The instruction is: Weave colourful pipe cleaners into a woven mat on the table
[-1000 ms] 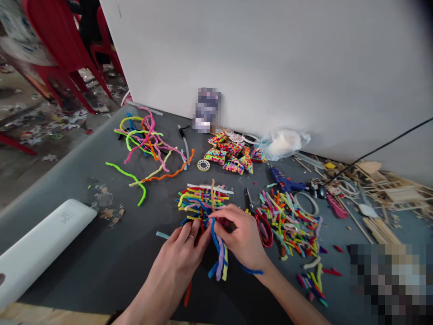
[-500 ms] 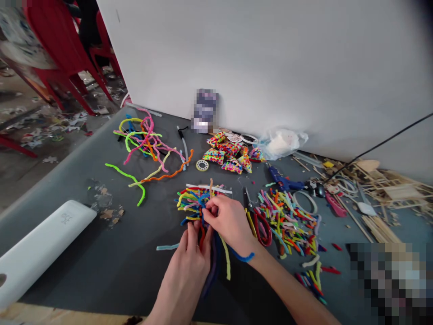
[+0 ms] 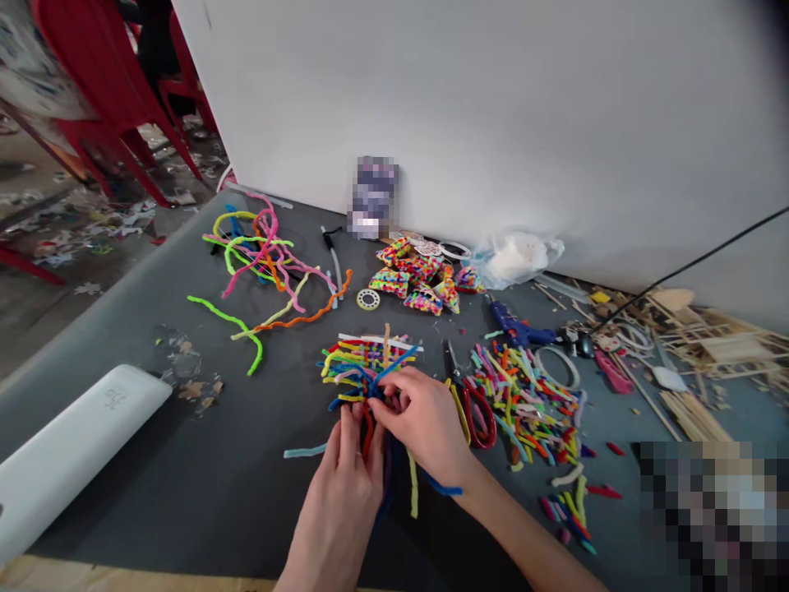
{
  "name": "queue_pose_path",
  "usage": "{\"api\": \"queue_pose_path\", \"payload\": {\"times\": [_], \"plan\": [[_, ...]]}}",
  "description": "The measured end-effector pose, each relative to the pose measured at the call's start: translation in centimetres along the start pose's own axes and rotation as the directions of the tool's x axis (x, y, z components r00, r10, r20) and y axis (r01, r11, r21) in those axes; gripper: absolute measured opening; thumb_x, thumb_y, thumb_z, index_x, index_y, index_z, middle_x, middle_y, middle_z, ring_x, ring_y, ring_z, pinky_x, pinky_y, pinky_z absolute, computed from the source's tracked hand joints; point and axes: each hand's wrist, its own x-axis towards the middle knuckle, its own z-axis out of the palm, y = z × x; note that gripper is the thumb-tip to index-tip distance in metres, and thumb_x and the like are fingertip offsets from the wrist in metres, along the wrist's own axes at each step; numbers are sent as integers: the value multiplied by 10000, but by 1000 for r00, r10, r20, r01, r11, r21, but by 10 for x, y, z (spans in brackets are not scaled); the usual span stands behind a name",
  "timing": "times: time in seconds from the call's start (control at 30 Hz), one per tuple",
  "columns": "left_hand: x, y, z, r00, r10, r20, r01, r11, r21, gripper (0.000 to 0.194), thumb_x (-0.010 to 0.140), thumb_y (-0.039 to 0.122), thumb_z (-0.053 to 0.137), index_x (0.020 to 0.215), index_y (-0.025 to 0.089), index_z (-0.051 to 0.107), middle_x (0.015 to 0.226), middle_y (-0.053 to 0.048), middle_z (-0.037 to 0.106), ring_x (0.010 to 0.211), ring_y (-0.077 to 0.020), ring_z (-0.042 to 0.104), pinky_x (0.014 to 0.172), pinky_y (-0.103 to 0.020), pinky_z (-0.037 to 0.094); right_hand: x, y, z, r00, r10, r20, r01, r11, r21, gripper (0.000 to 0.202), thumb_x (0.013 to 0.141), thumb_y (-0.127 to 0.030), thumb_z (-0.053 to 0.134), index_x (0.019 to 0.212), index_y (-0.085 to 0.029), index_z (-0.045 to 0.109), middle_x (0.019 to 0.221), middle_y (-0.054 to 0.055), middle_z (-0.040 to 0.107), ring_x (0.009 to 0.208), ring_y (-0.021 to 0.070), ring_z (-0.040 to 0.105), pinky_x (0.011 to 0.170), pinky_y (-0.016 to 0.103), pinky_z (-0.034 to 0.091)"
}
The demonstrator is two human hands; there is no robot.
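Observation:
A small mat of interlaced, many-coloured pipe cleaners [image 3: 354,355] lies on the grey table, its loose ends sticking out on several sides. My left hand [image 3: 345,469] is closed at the mat's near edge, fingertips pressed together on it next to an orange-red strand [image 3: 368,436]. From the right, my right hand [image 3: 428,415] reaches in, thumb and forefinger pinching at a blue pipe cleaner [image 3: 398,364] that slants up across the mat. The exact pinch point is partly hidden by the fingers. Scissors with red handles [image 3: 479,418] lie just right of this hand.
Cut pipe cleaner pieces [image 3: 523,403] are heaped on the right, near a blue glue gun [image 3: 521,329]. Long pipe cleaners [image 3: 271,247] lie at back left. Small patterned pouches [image 3: 422,275] sit by the white panel [image 3: 468,107]. A white power bank [image 3: 92,444] lies at left.
The blue pipe cleaner now slants up to the right beyond my right fingers, which have moved slightly down and right. My left hand stays at the mat's near edge.

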Motion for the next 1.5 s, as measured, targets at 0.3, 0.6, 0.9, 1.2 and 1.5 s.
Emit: {"api": "queue_pose_path", "payload": {"times": [0.3, 0.6, 0.9, 1.2, 1.5], "plan": [[-2, 7, 6, 998, -53, -38, 52, 998, -26, 573, 830, 79, 536, 1399, 95, 606, 1466, -154, 579, 1409, -371, 482, 1136, -485, 469, 3, 5, 3, 1000, 7, -14, -8, 999, -37, 140, 764, -291, 801, 730, -236, 677, 753, -2, 695, 663, 173, 649, 601, 274, 461], [-24, -8, -6, 988, -14, -153, -4, 993, -119, 653, 814, 88, 477, 1466, 103, 508, 1416, -165, 622, 1312, -286, 587, 1000, -356, 564, -9, -6, 9, 985, -1, -172, -19, 994, -110, 287, 770, -271, 792, 955, -246, 574, 974, 6, 666, 692, 163, 644, 588, 284, 461], [-22, -37, -12, 982, -180, -65, 115, 825, -553, 653, 747, -29, 368, 1359, 165, 487, 1038, -94, 762, 890, -194, 733, 707, -263, 590, -19, 1, 9, 898, -434, -73, 412, 887, -210, 157, 1010, -198, 569, 938, -250, 698, 852, -6, 709, 733, 135, 639, 717, 282, 442], [-3, -49, -22, 902, -373, 219, 339, 296, -893, 312, 852, 125, 520, 1124, 259, 446, 958, 8, 717, 753, -141, 724, 684, -244, 560, -12, 5, -2, 802, -591, 83, 593, 773, -227, 226, 1040, -162, 508, 998, -214, 724, 910, 1, 761, 801, 158, 676, 703, 326, 449], [8, -60, -29, 885, -357, 299, 352, 93, -931, 104, 925, 229, 580, 1013, 243, 527, 907, 24, 652, 806, -143, 700, 697, -235, 548, -16, 6, -2, 755, -644, 122, 642, 688, -340, 191, 1023, -119, 524, 963, -188, 692, 847, 4, 736, 752, 142, 665, 668, 304, 449]]}}
